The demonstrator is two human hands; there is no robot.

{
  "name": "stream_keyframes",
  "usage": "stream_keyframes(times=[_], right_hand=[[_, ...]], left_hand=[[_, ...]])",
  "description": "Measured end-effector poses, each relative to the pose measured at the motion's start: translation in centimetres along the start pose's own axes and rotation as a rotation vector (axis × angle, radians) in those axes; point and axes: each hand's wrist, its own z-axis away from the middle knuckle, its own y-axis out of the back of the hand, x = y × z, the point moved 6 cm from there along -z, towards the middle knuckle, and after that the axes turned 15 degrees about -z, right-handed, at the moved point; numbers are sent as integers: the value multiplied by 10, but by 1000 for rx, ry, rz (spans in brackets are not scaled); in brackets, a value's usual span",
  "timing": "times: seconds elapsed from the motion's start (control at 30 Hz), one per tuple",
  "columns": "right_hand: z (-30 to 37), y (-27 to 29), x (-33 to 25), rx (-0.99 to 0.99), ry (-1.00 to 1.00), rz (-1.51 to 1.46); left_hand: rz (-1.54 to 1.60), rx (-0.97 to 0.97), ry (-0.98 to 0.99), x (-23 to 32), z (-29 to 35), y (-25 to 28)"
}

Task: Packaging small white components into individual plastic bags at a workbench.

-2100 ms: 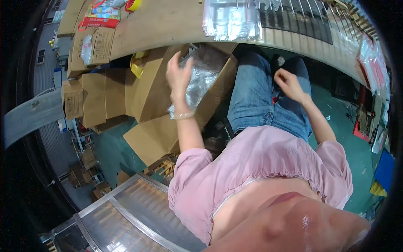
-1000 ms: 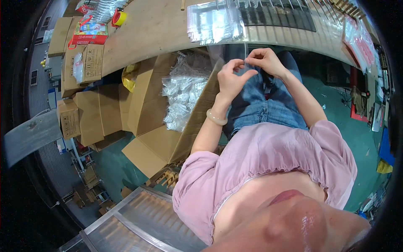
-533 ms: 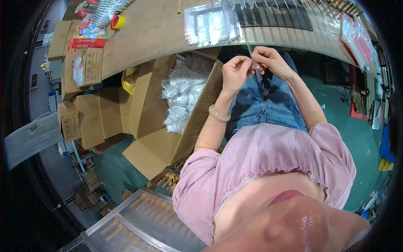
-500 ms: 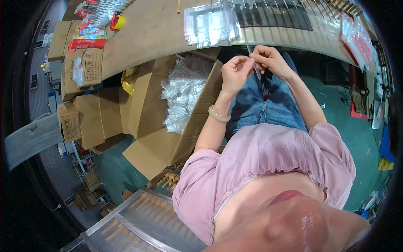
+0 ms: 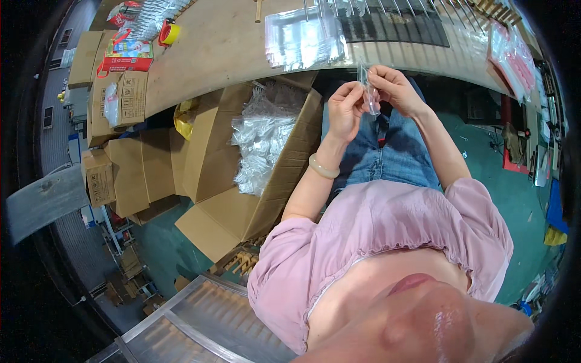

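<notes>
Both hands are raised together over my lap, just off the table's front edge. A small, narrow clear plastic bag (image 5: 373, 110) hangs upright between them; what is inside it, if anything, is too small to make out. My left hand (image 5: 347, 111), with a pale bangle at its wrist, pinches the bag's left side between thumb and fingers. From the right, my right hand (image 5: 396, 92) grips its upper part. Beyond them on the table lies a stack of flat clear plastic bags (image 5: 296, 39).
A black mat (image 5: 417, 30) with several thin metal rods lies past the bag stack. At my left stands an open carton (image 5: 209, 145) of filled clear bags (image 5: 263, 145). Pink-and-clear packets (image 5: 513, 57) lie at the table's right. A yellow-and-red tape roll (image 5: 170, 33) sits far left.
My left hand has shifted slightly right and turned more upright. The clear bag now shows more broadly between my hands, while the right hand has barely moved.
</notes>
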Motion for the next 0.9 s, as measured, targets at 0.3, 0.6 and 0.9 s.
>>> stream_keyframes(times=[0.3, 0.6, 0.9], right_hand=[[11, -6, -21, 49, 405, 1739], [-86, 45, -75, 475, 962, 977], [-157, 59, -91, 748, 1253, 1070]], left_hand=[[-1083, 436, -508, 31, 6, 21], [-1119, 529, -394, 37, 17, 57], [-1221, 513, -405, 31, 42, 82]])
